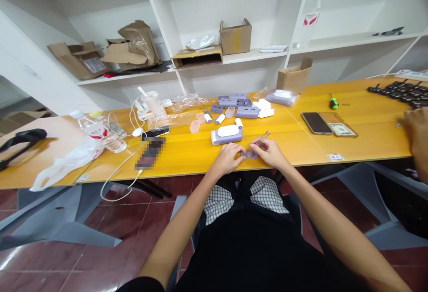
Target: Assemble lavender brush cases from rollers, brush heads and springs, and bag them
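Note:
Close to the table's front edge, my left hand [228, 158] pinches the left end of a small flat purple plastic part [249, 154]. My right hand [271, 154] is at the part's other end, its fingers closed on a short brownish, see-through patterned strip [263, 137] that sticks up and to the right. Whether my right fingertips also grip the purple part cannot be made out. Just beyond my hands lies a purple case with a white oval top [227, 134]. A small white and purple cylinder [239, 124] touches its back right corner.
Several purple perforated housings [247, 112], white covers [263, 108] and pink cups [195, 126] lie farther back. A black phone [316, 123] and a green screwdriver [333, 103] are to the right. Bottles [112, 138] and cables stand left. Another person's hand [419, 131] is far right.

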### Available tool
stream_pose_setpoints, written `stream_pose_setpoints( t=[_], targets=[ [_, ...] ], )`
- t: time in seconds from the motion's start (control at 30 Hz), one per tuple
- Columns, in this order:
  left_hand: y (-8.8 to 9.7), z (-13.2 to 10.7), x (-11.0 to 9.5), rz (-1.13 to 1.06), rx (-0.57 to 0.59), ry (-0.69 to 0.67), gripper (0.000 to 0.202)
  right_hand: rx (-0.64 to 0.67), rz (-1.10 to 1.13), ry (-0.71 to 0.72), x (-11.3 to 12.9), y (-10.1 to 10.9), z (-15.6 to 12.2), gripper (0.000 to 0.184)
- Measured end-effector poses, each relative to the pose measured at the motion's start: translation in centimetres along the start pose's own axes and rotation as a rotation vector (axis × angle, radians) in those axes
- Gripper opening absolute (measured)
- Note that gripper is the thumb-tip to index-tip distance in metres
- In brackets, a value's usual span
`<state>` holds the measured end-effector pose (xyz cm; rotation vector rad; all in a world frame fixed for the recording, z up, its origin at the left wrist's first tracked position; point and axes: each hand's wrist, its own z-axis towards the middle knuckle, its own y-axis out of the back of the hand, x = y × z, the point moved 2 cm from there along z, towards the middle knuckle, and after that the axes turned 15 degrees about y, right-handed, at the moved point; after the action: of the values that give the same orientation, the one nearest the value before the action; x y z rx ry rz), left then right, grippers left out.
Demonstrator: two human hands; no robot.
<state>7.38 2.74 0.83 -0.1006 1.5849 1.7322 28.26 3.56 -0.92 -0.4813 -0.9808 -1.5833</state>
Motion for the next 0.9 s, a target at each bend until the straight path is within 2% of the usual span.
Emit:
stream_pose_setpoints(
  t=[0.23, 0.47, 0.63, 0.9],
  targets=[
    [0.1, 0.1, -0.1, 0.014, 0.010, 0.013, 0.006, 0.039, 0.121, -0.018, 0.4, -0.2, 0.0, 0.044],
    [0.2, 0.1, -0.3, 0.007, 0.004, 0.011, 0.006, 0.056, 0.067, 0.014, 0.6, -0.2, 0.1, 0.044],
    [0.3, 0.0, -0.4, 0.011, 0.007, 0.017, 0.007, 0.010, 0.035, 0.005, 0.9, -0.3, 0.2, 0.048],
    [0.2, 0.0, -0.3, 0.016, 0.006, 0.028, 0.006, 0.004, -0.041, 0.015, 1.1, -0.2, 0.3, 0.041]
  ],
)
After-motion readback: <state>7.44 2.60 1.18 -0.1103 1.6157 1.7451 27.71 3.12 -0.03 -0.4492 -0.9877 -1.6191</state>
